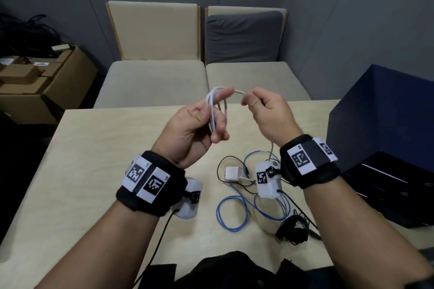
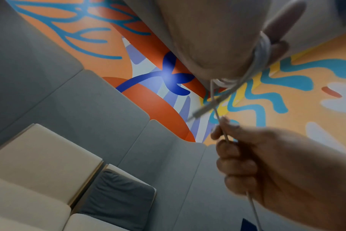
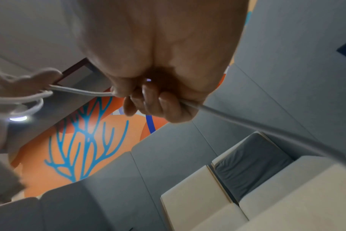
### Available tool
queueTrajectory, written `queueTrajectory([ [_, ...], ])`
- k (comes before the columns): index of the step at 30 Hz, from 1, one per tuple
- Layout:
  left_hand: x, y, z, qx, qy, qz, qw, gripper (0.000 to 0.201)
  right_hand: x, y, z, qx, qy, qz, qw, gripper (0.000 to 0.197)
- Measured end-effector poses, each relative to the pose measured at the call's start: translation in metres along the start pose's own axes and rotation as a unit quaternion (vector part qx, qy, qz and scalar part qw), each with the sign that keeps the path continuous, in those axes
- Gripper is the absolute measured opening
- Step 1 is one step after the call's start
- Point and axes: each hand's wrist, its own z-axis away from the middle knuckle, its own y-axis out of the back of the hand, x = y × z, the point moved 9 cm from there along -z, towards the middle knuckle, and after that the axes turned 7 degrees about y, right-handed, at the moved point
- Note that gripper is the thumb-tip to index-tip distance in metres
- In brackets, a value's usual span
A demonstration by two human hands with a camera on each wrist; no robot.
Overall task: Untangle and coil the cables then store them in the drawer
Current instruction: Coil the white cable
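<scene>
Your left hand (image 1: 192, 124) is raised above the surface (image 1: 98, 171) with several loops of white cable (image 1: 212, 110) wound round its fingers, and the thumb presses the loops in place, so this hand is clamped on the coil. From the left wrist view the same loops (image 2: 264, 51) sit bunched against the fingers, and a connector end sticks out below them, blurred.

Your right hand (image 1: 267, 115) is just beside it, at the same height, with its fingers curled round the free run of that cable. A short stretch spans the gap between your two hands. In the right wrist view the cable (image 3: 83, 92) enters the fist (image 3: 158, 100) on one side and leaves on the other, trailing down out of the frame. In the head view that tail drops behind your right wrist toward the surface.

On the surface below your hands lies a tangle: a blue cable (image 1: 237, 209) in loose loops, a thin black cable (image 1: 225, 164) curving round a small white charger (image 1: 231, 173), and a black bundle (image 1: 293, 230) nearer to you on the right. The blue and black cables cross each other around the charger.

A dark blue cabinet (image 1: 385, 124) stands on the right side of the surface, with a dark drawer (image 1: 387, 185) pulled out at its base. What lies inside the drawer you cannot tell from here.
</scene>
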Motion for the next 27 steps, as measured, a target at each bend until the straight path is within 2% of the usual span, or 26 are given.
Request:
queueTrajectory([
  [3,0.014,0.007,0.0,0.038,-0.024,0.019,0.999,0.056,0.019,-0.016,0.009,-0.018,-0.039,0.001,0.999,0.027],
  [7,0.026,0.02,0.0,0.088,-0.05,0.034,0.994,0.058,0.03,-0.032,0.025,-0.046,-0.059,-0.02,0.997,0.024],
  [11,0.038,0.043,-0.001,0.193,-0.098,0.006,0.976,0.052,0.027,-0.049,0.049,-0.086,-0.07,-0.006,0.994,0.018],
  [14,0.043,0.066,0.001,0.267,-0.137,-0.011,0.954,0.051,0.014,-0.068,0.07,-0.15,-0.065,-0.009,0.986,0.009],
  [15,0.043,0.074,0.003,0.292,-0.145,-0.042,0.945,0.052,0.009,-0.074,0.075,-0.176,-0.064,-0.021,0.982,0.009],
  [17,0.041,0.083,0.006,0.331,-0.146,-0.187,0.913,0.055,-0.001,-0.08,0.08,-0.202,-0.058,-0.038,0.977,0.017],
  [19,0.03,0.076,0.004,0.306,-0.111,-0.372,0.869,0.053,-0.01,-0.071,0.071,-0.185,-0.036,-0.028,0.982,0.018],
  [21,0.011,0.067,-0.001,0.234,-0.058,-0.492,0.836,0.04,-0.021,-0.056,0.053,-0.155,0.012,0.022,0.988,0.013],
  [23,-0.002,0.061,0.0,0.191,0.0,-0.543,0.818,0.022,-0.032,-0.042,0.034,-0.132,0.063,0.056,0.988,0.013],
  [25,-0.004,0.054,0.003,0.177,0.034,-0.57,0.802,0.027,-0.037,-0.029,0.019,-0.109,0.069,0.055,0.99,0.008],
  [26,-0.005,0.049,0.004,0.166,0.048,-0.566,0.806,0.031,-0.037,-0.024,0.014,-0.101,0.065,0.049,0.992,0.007],
  [27,-0.006,0.043,0.005,0.15,0.06,-0.546,0.822,0.033,-0.038,-0.021,0.009,-0.095,0.06,0.041,0.993,0.009],
])
